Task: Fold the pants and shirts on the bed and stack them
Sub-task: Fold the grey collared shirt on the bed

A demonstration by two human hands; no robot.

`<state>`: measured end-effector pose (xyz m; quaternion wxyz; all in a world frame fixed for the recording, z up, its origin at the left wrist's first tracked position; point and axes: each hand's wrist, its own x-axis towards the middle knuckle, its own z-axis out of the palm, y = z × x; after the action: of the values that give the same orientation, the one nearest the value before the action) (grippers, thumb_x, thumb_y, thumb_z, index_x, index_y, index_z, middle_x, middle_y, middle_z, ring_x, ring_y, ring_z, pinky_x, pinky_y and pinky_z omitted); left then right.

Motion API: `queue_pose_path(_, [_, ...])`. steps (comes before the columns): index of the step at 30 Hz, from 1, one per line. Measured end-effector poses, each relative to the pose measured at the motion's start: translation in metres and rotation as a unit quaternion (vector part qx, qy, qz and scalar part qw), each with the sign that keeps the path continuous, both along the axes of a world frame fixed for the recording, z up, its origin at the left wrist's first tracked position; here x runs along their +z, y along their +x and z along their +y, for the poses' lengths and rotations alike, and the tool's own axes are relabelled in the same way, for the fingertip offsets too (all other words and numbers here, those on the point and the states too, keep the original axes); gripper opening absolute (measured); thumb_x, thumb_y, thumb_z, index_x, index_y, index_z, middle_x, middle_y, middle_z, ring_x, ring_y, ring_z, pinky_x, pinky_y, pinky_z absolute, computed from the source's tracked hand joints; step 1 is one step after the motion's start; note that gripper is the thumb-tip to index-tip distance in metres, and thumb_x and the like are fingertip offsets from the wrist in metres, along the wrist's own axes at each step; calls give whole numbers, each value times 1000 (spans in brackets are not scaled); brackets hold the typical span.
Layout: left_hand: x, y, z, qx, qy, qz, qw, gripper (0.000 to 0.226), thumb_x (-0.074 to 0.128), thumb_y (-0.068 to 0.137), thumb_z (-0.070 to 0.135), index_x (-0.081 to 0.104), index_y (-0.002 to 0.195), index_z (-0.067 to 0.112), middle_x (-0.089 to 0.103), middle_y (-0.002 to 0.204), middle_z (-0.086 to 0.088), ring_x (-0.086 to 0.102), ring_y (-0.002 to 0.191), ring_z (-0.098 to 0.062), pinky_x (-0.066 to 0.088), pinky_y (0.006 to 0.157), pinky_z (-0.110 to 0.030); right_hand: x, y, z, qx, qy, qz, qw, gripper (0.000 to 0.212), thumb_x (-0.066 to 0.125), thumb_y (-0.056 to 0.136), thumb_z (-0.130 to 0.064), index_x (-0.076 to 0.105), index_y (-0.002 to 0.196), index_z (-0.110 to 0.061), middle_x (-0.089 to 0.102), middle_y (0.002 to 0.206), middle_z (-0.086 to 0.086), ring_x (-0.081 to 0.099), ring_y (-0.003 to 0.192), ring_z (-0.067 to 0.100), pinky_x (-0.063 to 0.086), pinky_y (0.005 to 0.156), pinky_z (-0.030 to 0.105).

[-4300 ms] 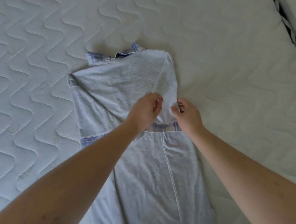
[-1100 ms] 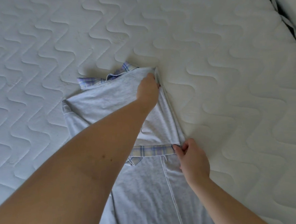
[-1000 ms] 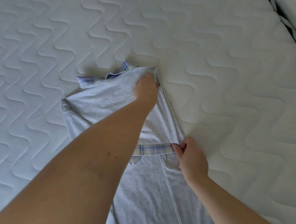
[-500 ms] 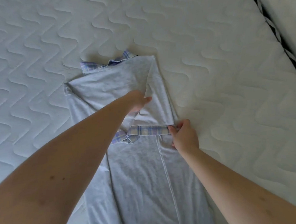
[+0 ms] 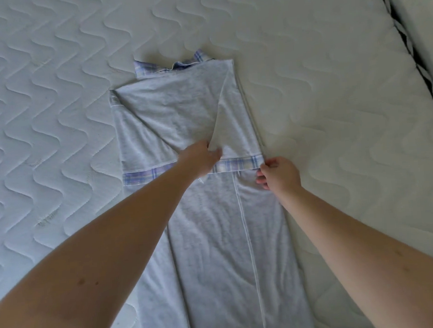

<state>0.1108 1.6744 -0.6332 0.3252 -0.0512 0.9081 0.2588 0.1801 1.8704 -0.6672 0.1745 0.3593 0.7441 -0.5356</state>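
A light grey shirt (image 5: 181, 110) with a blue plaid collar and plaid sleeve cuffs lies face down on the white quilted bed (image 5: 52, 98). Both sleeves are folded inward across its back, and its lower part runs toward me. My left hand (image 5: 201, 157) lies on the middle of the shirt and pinches the inner edge of the folded right sleeve, just above the plaid cuff (image 5: 238, 163). My right hand (image 5: 277, 172) pinches the outer end of that cuff at the shirt's right edge.
The mattress spreads wide to the left, far side and right of the shirt. A dark patterned strip (image 5: 412, 55) marks the bed's right edge, with a pale surface beyond it.
My left hand has drawn back from the shirt's top right corner near the collar down to the sleeve cuff. My right hand has stayed at the cuff's outer end.
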Motion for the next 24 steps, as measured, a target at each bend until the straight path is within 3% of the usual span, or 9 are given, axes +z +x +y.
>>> queue_pose_path(3, [-1, 5, 1, 57, 41, 28, 997, 39, 57, 91, 49, 51, 109, 15, 62, 97, -5, 62, 82, -20, 55, 59, -34, -2, 2, -4, -11, 10, 11, 1000, 19, 53, 94, -13, 57, 77, -21, 70, 70, -2, 69, 59, 14, 59, 69, 38])
queue_pose_path(5, [-1, 9, 1, 113, 81, 35, 990, 37, 63, 90, 42, 46, 111, 16, 60, 95, -5, 63, 77, -19, 51, 44, -27, -3, 2, -5, -14, 9, 14, 1000, 17, 54, 95, -15, 57, 80, -21, 70, 72, -2, 69, 57, 11, 59, 67, 35])
queue_pose_path(8, [-3, 17, 0, 151, 97, 9, 984, 38, 65, 90, 31, 47, 118, 12, 61, 99, -9, 66, 77, -20, 56, 49, -27, -3, 1, -3, -18, 7, 12, 1000, 16, 55, 96, -17, 57, 81, -21, 70, 70, -3, 68, 52, 9, 56, 58, 29])
queue_pose_path(11, [-7, 28, -5, 110, 53, 43, 992, 28, 65, 90, 25, 49, 109, 11, 64, 94, -8, 60, 68, -12, 44, 41, -18, -3, 0, 0, -31, 20, -4, 999, 14, 58, 95, -18, 61, 83, -12, 68, 65, 1, 66, 48, 11, 52, 51, 26])
queue_pose_path(14, [-6, 40, -9, 79, 20, 109, 991, 36, 69, 88, 27, 47, 111, 10, 61, 101, -7, 60, 84, -19, 45, 59, -23, 2, 3, 0, -23, 70, -2, 997, 12, 57, 94, -18, 60, 84, -12, 68, 71, 5, 67, 57, 20, 56, 58, 33])
queue_pose_path(16, [-5, 46, -12, 67, -1, 161, 985, 41, 68, 88, 31, 47, 117, 11, 55, 110, -6, 54, 100, -22, 45, 77, -31, 8, 7, -2, 27, 172, 35, 984, 11, 56, 93, -23, 57, 85, -16, 64, 73, -2, 63, 66, 20, 46, 57, 27])
queue_pose_path(18, [-3, 50, -18, 61, -26, 240, 969, 33, 60, 93, 31, 51, 118, 11, 55, 113, -8, 51, 104, -26, 42, 86, -37, 16, 10, -9, 53, 221, 108, 968, 7, 55, 94, -22, 57, 90, -17, 59, 73, -8, 55, 68, 16, 33, 56, 23])
queue_pose_path(21, [-4, 48, -34, 40, -47, 311, 949, 21, 46, 101, 20, 58, 115, 10, 61, 110, -11, 53, 104, -31, 38, 90, -40, 26, 6, -25, 127, 233, 211, 941, 18, 52, 96, -15, 62, 111, -10, 64, 97, 4, 56, 84, 17, 41, 73, 25])
queue_pose_path(24, [-13, 41, -54, 22, -62, 308, 949, 27, 42, 101, 13, 62, 119, 13, 62, 114, -8, 52, 107, -30, 35, 92, -39, 26, -3, -44, 285, 288, 250, 879, 38, 49, 97, -12, 53, 135, -10, 58, 130, 10, 52, 120, 26, 38, 101, 36])
